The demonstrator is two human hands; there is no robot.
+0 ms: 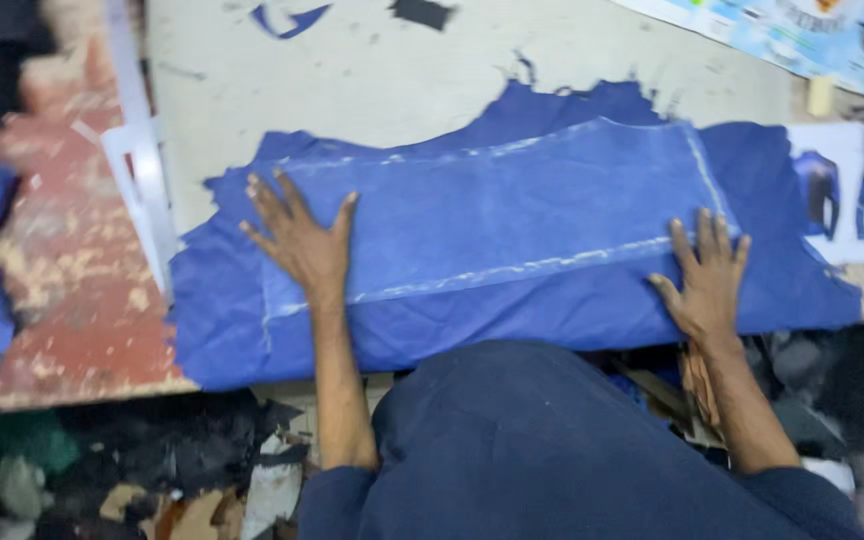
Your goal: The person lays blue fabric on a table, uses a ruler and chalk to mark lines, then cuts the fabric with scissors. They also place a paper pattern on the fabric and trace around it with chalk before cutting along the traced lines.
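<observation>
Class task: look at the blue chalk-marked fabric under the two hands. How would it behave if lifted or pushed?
The blue fabric probably flops when lifted: its front edge already droops over the table. Pushed, it would likely wrinkle rather than slide whole; creases show near the left hand. The right hand also lies flat on it, suggesting it shifts easily.
</observation>
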